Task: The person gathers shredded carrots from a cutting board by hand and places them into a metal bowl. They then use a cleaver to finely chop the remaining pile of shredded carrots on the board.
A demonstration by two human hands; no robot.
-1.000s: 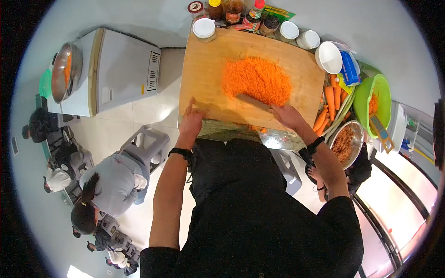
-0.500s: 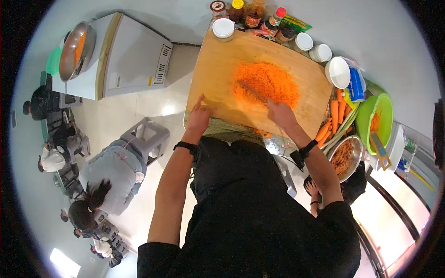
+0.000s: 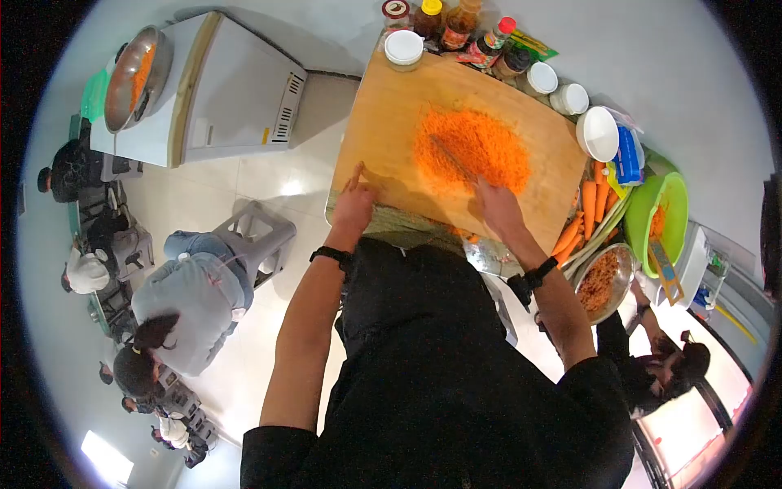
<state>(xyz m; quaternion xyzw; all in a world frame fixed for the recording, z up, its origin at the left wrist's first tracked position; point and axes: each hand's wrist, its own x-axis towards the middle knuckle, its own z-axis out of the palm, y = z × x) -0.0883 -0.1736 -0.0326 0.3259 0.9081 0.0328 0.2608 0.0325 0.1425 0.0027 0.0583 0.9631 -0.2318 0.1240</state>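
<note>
Your right hand (image 3: 498,208) is closing around the handle of a knife (image 3: 452,159) at the near edge of the cutting board (image 3: 383,122). The fingers are wrapping the handle fully, and the blade is reaching out from your fist toward the middle of the board. There it is lying across the near side of the shredded carrot (image 3: 476,147). The shredded carrot is sitting as one wide orange heap on the middle of the board, leaning a little toward the board's right half.

Your left hand (image 3: 354,204) is resting at the near left corner of the board. It is lying loose and open with a finger stretching forward onto the wood, gripping nothing and staying well apart from the heap.

Bottles and jars (image 3: 444,20) are standing in a row along the far edge of the board, with a white-lidded tub (image 3: 403,46) at the far left corner. Off the board's right edge, a white bowl (image 3: 597,133) and a blue packet (image 3: 627,153) are sitting near the far end. Whole carrots (image 3: 590,204) are lying beside the same edge, and a green bowl (image 3: 664,196) is standing further out. A metal bowl (image 3: 623,269) of brownish shreds is sitting past the near right corner.

To the left of the board, a white cabinet (image 3: 228,90) is carrying a metal pan (image 3: 138,69), and a person in grey (image 3: 191,297) is bending by a grey stool (image 3: 261,232).
</note>
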